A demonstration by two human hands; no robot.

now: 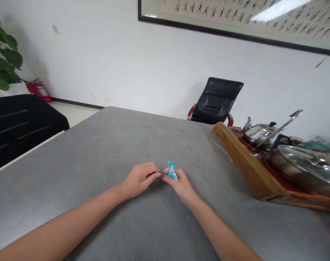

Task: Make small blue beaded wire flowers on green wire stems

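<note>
A small wire flower (171,170) with light blue loops, which look beaded, is held just above the grey table (132,134). Its thin green stem runs to the left between my two hands. My left hand (140,179) pinches the stem's end between thumb and fingertips. On the other side, my right hand (181,185) is closed around the stem close beneath the blue loops. The loops hide part of the right fingers, so their exact grip is hard to make out.
On the right stands a wooden tea tray (243,163) bearing a steel kettle (259,134), a ladle (281,127) and a lidded pan (303,170). Beyond the table is a black armchair (218,99). Another black chair (23,127) stands at the left.
</note>
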